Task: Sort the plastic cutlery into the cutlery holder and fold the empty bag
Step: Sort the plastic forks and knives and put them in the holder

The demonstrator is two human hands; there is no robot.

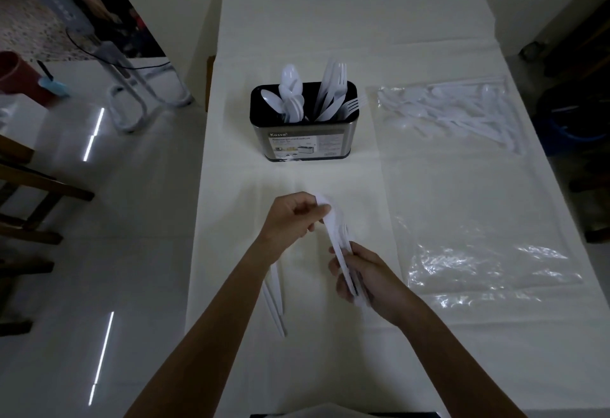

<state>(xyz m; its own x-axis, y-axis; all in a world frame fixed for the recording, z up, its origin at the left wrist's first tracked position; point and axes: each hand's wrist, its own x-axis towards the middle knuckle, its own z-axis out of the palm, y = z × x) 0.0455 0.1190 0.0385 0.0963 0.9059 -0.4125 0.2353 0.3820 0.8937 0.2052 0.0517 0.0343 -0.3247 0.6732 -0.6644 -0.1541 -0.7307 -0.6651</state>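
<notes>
Just short of the cutlery holder [305, 120], over the tabletop [297, 38], a person's right hand [366, 282] grips a bunch of white plastic cutlery [340, 242] while the left hand [290, 219] pinches its upper end; the slick, loosely stacked pieces could fan out and spill if either grip slackens.

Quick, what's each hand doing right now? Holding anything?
Left hand: pinches the upper end of the plastic cutlery bundle.
Right hand: grips the lower end of the same bundle.
</notes>
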